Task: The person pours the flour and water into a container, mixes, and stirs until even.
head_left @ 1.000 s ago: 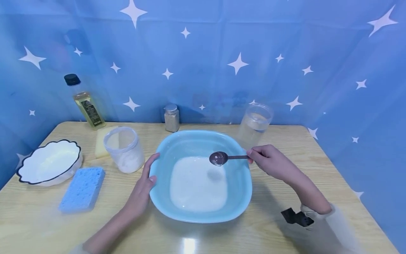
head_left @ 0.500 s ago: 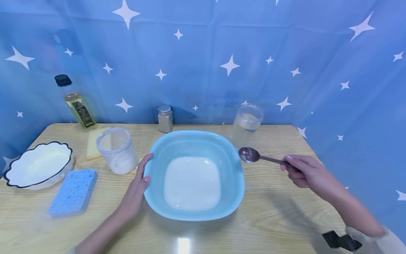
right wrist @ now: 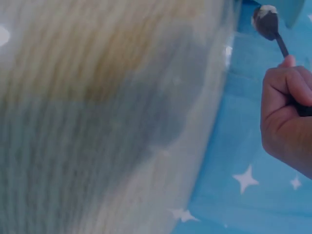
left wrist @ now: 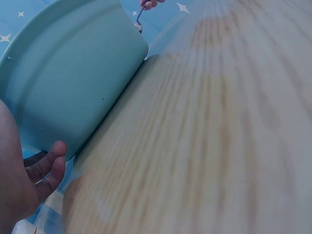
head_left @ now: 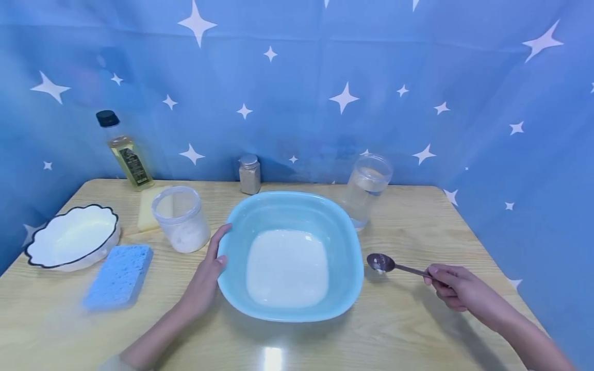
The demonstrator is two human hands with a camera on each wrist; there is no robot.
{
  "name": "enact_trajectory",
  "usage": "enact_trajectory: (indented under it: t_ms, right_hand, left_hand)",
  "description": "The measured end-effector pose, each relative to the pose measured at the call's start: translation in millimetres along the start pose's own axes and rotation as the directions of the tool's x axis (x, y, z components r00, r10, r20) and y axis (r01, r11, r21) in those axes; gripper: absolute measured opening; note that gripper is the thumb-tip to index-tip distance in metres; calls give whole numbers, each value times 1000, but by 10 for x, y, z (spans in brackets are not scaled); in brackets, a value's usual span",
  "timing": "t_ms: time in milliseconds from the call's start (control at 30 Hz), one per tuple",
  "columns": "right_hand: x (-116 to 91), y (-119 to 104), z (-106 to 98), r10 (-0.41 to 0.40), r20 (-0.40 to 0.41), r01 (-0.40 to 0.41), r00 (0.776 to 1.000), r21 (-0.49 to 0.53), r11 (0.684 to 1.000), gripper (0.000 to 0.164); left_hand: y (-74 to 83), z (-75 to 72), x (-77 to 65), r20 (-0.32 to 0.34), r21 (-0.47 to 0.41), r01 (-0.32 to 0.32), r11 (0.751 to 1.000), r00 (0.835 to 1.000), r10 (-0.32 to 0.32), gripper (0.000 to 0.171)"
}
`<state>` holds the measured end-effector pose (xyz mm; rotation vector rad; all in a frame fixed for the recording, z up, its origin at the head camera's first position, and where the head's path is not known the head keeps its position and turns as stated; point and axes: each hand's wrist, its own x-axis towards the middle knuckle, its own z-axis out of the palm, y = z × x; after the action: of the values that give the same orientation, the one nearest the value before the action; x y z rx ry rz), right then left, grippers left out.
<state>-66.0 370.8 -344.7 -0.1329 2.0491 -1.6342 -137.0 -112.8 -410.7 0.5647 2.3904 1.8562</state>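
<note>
A light-blue plastic basin (head_left: pixel 343 257) stands mid-table with white powder (head_left: pixel 287 268) spread over its bottom. My left hand (head_left: pixel 206 273) holds the basin's left side, thumb and forefinger at the rim. In the left wrist view, other fingers (left wrist: pixel 46 168) lie curled near the basin's outer wall. My right hand (head_left: pixel 464 291) grips a dark brown spoon (head_left: pixel 381 263) by its handle, right of the basin and above the table. A little white residue clings to the spoon's bowl, also visible in the right wrist view, where the hand (right wrist: pixel 287 114) wraps the handle.
Left of the basin are a clear jar of white powder (head_left: pixel 185 232), a blue sponge (head_left: pixel 118 278), a scalloped white bowl (head_left: pixel 74 237), a yellowish block (head_left: pixel 147 208) and an oil bottle (head_left: pixel 132 162). Behind stand a shaker (head_left: pixel 250 175) and a container of clear liquid (head_left: pixel 366 188).
The right hand has carried the spoon from over the basin out to the right, then lower and nearer the table. My left hand has stayed on the basin's rim.
</note>
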Motion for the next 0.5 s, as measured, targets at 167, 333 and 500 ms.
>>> enact_trajectory:
  t_ms: [167,333,500]
  right_hand:
    - [66,52,36,34,19,-33,999,-32,999,37]
    - [174,73,76,87,-29,-90,996,-139,986,41]
    - [267,101,85,156,-49,-163,987,-204,965,37]
  left_hand:
    - [-4,24,8,2,-23,-7,1000,1000,7,47]
    - [-4,-12,-14,-2,-21,-7,1000,1000,7,47]
    - [-12,-48,-23,-11,-8,-18,1000,1000,18,47]
